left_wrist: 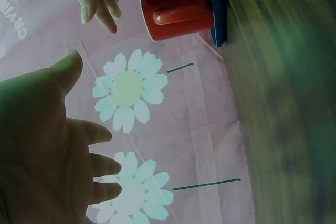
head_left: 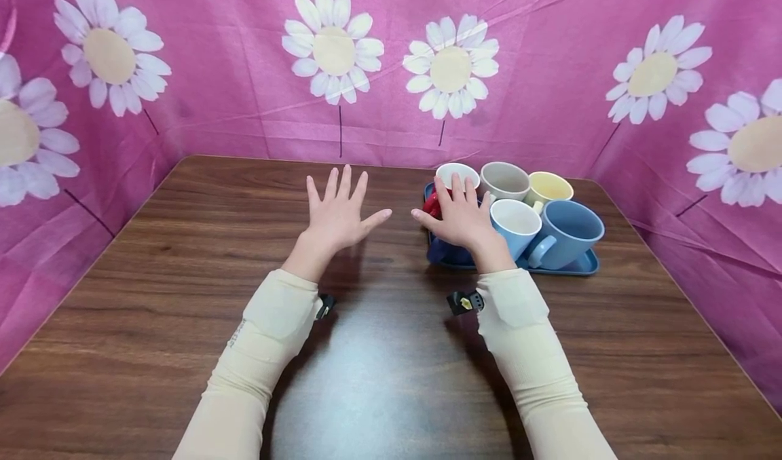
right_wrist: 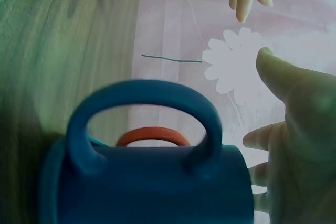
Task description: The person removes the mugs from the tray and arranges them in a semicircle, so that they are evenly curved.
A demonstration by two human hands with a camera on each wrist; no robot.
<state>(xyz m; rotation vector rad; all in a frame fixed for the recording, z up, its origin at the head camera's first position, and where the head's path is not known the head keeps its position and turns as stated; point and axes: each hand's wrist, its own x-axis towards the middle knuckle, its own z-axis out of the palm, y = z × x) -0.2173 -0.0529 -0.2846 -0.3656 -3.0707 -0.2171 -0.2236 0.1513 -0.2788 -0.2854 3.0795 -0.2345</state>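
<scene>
My left hand hovers above the table with fingers spread, holding nothing. My right hand is also spread and empty, and it overlaps the tray of mugs in the head view. Beneath and beyond it, the blue tray carries a red mug with a white inside, a grey mug, a yellow mug, a light blue mug and a larger blue mug. A dark blue mug fills the lower part of the right wrist view, its handle towards the camera; the head view shows it mostly hidden by my right hand.
The brown wooden table extends to the left and in front of the tray. Pink cloth printed with white daisies hangs along the back and both sides. Small black cameras sit at the wrists.
</scene>
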